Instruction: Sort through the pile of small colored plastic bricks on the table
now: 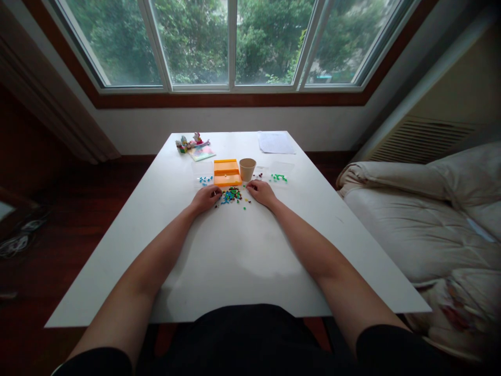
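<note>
While both hands rest on the white bench (235, 261), the heap of small coloured pieces (232, 196) lies between them, the left hand (206, 198) touching its edge and the right hand (261, 191) just beside it. Both look loosely curled; whether either pinches a piece is too small to tell. Just beyond sit an orange tray (227, 172) and a paper cup (247, 169). Picking single pieces with fingertips, not sweeping, should keep the heap together.

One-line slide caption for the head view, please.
Both hands, left and right, flank a pile of small coloured pieces on a white table.
</note>
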`<state>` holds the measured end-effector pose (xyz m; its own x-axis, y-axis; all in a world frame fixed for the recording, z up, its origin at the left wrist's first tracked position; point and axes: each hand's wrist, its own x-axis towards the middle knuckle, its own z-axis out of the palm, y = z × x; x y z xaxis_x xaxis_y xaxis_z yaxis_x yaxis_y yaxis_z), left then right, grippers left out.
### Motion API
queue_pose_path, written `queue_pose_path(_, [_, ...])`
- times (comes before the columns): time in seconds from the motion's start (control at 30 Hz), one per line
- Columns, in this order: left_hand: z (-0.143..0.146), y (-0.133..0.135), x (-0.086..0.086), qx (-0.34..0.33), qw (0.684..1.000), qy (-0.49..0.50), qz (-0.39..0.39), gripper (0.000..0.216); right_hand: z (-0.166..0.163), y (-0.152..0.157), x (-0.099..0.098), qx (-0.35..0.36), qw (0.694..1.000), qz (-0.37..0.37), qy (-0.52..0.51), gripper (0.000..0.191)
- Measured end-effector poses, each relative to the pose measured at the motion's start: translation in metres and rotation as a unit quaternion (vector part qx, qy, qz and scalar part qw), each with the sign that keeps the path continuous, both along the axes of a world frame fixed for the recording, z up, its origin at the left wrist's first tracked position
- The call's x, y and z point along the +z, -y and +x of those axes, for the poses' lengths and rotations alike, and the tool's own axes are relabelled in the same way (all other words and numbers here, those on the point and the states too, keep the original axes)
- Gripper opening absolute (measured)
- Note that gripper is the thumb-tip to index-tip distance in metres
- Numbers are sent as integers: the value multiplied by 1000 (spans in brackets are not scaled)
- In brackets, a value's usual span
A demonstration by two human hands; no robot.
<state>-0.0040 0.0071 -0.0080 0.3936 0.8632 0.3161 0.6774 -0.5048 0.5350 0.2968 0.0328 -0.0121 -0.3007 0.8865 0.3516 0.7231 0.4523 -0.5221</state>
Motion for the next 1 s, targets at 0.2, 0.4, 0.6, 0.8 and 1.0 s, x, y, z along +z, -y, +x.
queue_pose_path(0.2, [-1, -1, -1, 0, 1000, 0, 2, 21, 0, -1, 0, 2, 1000, 1, -2, 18])
queue_pose_path(0.4, [1, 1, 3, 0, 1000, -2, -3, 21, -1, 0, 0, 4, 1000, 1, -2, 19])
queue_pose_path(0.6, [2, 2, 3, 1, 1000, -1, -5, 20, -1, -1, 0, 0, 1000, -2, -3, 18])
queue_pose_path(0.8, [0, 0, 1, -2, 1000, 1, -5, 21, -1, 1, 1, 1, 1000, 3, -8, 19])
queue_pose_path(1.0, [0, 0, 1, 3, 1000, 0, -7, 21, -1, 0, 0, -5, 1000, -1, -1, 20])
